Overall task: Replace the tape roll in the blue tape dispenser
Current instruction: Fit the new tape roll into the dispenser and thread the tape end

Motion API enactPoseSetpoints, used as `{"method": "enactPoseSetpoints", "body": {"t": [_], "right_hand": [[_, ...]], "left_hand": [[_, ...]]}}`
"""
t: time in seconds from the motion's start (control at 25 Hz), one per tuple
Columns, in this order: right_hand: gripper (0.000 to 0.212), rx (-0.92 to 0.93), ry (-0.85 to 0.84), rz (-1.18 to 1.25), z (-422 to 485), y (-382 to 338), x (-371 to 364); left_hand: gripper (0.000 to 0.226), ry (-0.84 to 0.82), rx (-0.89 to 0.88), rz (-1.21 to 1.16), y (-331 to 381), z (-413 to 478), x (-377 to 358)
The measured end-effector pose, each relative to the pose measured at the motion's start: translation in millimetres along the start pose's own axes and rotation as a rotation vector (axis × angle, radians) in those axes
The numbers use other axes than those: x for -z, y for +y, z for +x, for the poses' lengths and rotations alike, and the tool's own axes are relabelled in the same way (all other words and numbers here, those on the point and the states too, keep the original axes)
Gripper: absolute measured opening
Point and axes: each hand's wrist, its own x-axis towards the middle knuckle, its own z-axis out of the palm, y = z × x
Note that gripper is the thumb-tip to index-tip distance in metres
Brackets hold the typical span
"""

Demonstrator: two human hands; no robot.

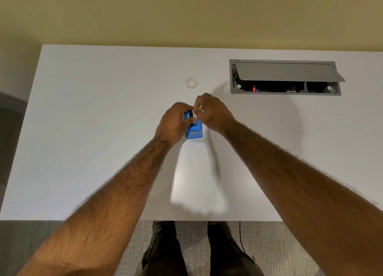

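Observation:
The blue tape dispenser stands on the white table at the middle, its cutter end toward me. My left hand wraps around its left side and holds it. My right hand hovers over the far end, fingertips pinched on a small whitish part at the top of the dispenser, beside a black hub; what the part is I cannot tell. A clear tape roll lies flat on the table beyond the hands, apart from them.
A grey cable box is sunk into the table at the back right, its lid half raised. The table's near edge runs just above my legs. A beige wall stands behind the table.

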Motion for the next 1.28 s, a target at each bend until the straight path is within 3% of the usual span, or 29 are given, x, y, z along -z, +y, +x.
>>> {"method": "enactPoseSetpoints", "body": {"t": [0.32,0.6,1.28], "right_hand": [[0.013,-0.009,-0.065,-0.017,-1,-1,6],[0.018,0.013,-0.025,-0.159,5,-14,12],[0.018,-0.042,0.047,-0.141,-5,-11,0]], "left_hand": [[0.038,0.003,0.041,-0.012,-1,2,-2],[0.039,0.005,0.078,-0.008,0,3,-5],[0.039,0.048,0.171,-0.155,10,2,-3]]}}
